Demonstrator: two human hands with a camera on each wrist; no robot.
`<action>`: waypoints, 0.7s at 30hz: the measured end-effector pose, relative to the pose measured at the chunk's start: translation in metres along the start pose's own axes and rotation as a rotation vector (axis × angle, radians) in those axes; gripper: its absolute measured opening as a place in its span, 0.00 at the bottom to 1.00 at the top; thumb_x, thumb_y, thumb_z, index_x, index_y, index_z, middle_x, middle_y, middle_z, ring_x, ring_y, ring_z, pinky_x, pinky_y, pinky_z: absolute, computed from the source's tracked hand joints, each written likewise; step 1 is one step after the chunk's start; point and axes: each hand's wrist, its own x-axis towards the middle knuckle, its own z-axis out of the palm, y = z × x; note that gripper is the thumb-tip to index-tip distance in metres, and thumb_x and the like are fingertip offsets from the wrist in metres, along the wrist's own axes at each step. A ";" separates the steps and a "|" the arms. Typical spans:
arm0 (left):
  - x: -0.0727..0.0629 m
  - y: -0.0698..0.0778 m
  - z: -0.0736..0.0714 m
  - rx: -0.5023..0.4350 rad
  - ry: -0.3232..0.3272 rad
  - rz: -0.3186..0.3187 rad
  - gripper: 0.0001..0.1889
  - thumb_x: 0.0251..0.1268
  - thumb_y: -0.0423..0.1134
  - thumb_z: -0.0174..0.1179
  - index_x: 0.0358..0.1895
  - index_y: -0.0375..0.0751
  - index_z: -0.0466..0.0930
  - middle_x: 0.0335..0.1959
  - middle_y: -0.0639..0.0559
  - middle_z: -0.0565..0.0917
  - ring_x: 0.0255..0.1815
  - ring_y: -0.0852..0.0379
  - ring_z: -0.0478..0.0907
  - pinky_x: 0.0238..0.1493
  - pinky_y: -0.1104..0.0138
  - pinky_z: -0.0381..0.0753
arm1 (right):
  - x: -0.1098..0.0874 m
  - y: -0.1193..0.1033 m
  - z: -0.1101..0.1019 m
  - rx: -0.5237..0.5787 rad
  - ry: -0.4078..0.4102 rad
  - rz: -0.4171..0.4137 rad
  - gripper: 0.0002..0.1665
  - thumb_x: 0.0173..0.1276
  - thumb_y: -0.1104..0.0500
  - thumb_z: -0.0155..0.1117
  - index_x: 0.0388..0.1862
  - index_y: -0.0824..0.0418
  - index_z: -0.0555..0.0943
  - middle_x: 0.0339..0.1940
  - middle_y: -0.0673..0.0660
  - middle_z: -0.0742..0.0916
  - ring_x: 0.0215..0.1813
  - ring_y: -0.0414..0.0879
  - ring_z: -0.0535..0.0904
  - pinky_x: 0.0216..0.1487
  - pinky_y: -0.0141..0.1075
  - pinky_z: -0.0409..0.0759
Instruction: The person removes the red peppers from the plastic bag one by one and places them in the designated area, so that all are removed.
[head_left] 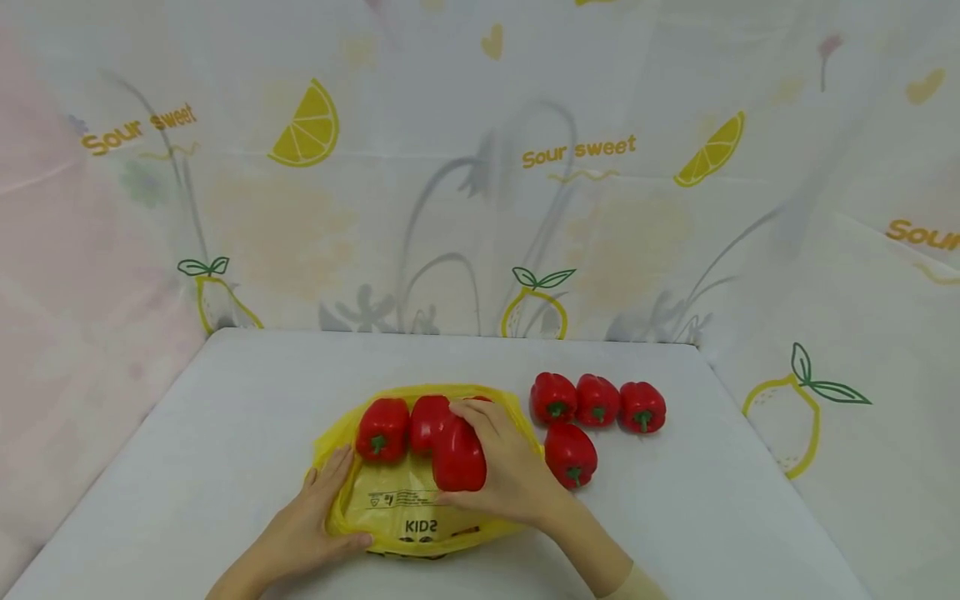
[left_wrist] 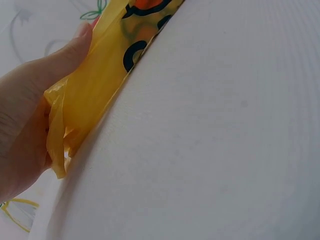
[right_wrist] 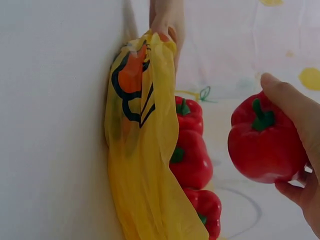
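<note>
The right grip (head_left: 512, 467) is closed around a red bell pepper (head_left: 459, 458), thumb and fingers on either side of it, holding it above the open yellow plastic bag (head_left: 386, 479). The left grip (head_left: 311, 518) holds the left end of the bag, its plastic caught between thumb and fingers. Inside, along the far side, three peppers sit in a row: a left one (head_left: 382, 429), a middle one (head_left: 430, 421) and a third (right_wrist: 209, 206), mostly hidden by the right grip in the head view but plain from the right wrist. The near part of the bag's floor shows bare. Just beyond its right edge, four peppers lie on the white worktop (head_left: 712, 500): a far row of three (head_left: 597, 400) and a single one (head_left: 572, 455) nearer, close by the bag. Judging by this layout, the bagging looks somewhat short of halfway: three of eight visible peppers in, one in hand, four outside.
</note>
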 end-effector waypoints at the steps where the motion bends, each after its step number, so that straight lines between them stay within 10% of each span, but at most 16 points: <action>1: 0.000 0.000 0.000 0.001 0.001 0.004 0.60 0.45 0.66 0.69 0.75 0.34 0.50 0.76 0.35 0.50 0.74 0.32 0.47 0.65 0.35 0.52 | -0.001 0.001 -0.002 0.008 0.005 0.006 0.56 0.48 0.36 0.76 0.72 0.53 0.61 0.69 0.47 0.67 0.68 0.41 0.63 0.55 0.38 0.79; 21: 0.000 -0.004 0.003 0.028 0.043 0.039 0.59 0.44 0.65 0.69 0.75 0.34 0.53 0.75 0.34 0.53 0.72 0.30 0.50 0.64 0.34 0.55 | -0.023 0.018 -0.035 -0.064 0.136 -0.017 0.58 0.41 0.44 0.83 0.70 0.55 0.64 0.66 0.51 0.70 0.65 0.44 0.67 0.51 0.43 0.82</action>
